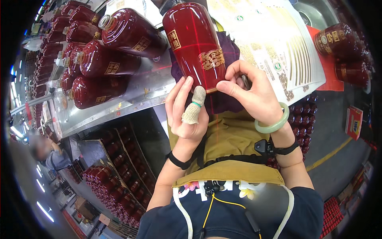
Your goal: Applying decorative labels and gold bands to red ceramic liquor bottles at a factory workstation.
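A dark red glass bottle (195,44) with gold emblems lies on a purple cloth (234,46), its base toward me. My left hand (185,111) steadies the left side of the base, fingertips against the glass. A knitted finger cover with a green band (193,105) sits on one of its digits. At the right of the base, my right hand (254,89) is curled, with thumb and index finger at the bottle's lower edge by the gold emblem. Something small and dark shows among its curled fingers; I cannot make out what it is.
Several similar red bottles (133,32) stand on the metal table (147,85) at left. Sheets of gold decals (274,51) lie at right, beside a red sheet (336,81) with more bottles (342,40). A metal sink (318,14) is at far right. Bottles fill the floor at lower left; a person (55,155) is beyond.
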A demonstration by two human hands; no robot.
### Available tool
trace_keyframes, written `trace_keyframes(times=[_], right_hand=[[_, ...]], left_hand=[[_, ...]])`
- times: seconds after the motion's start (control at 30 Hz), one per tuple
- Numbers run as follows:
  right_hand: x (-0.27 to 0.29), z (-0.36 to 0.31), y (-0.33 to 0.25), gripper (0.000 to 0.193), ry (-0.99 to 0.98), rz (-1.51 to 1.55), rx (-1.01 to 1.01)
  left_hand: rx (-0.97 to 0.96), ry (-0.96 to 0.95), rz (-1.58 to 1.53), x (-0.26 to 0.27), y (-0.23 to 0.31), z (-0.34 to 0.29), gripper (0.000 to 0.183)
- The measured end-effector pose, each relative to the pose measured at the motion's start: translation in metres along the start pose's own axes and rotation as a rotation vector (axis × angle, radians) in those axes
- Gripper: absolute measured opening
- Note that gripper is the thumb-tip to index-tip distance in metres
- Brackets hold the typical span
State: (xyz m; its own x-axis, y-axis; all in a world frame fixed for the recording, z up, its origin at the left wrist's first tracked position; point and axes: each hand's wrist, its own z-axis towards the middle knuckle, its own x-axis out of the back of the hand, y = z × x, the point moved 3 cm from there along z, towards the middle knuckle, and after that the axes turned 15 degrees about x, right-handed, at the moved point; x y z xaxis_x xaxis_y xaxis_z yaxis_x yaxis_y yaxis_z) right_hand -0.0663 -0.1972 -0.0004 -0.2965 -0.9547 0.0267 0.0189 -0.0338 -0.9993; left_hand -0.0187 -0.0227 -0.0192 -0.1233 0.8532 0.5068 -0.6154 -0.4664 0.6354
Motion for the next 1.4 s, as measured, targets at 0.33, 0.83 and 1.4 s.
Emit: trace_keyframes(times=[0.33,0.83,1.4], right_hand=[[-0.002,-0.001,0.004,0.017,0.062,-0.026,0.039],[-0.002,-0.003,0.002,0.018,0.061,-0.047,0.019],[0.028,-0.019,0.003,0.015,0.195,0.173,0.157]], left_hand=[[-0.005,0.000,0.020,0.000,-0.001,-0.001,0.031],[0.004,-0.003,0.011,-0.001,0.000,-0.002,0.037],[0.145,0.027,0.139,-0.024,0.019,-0.021,0.076]])
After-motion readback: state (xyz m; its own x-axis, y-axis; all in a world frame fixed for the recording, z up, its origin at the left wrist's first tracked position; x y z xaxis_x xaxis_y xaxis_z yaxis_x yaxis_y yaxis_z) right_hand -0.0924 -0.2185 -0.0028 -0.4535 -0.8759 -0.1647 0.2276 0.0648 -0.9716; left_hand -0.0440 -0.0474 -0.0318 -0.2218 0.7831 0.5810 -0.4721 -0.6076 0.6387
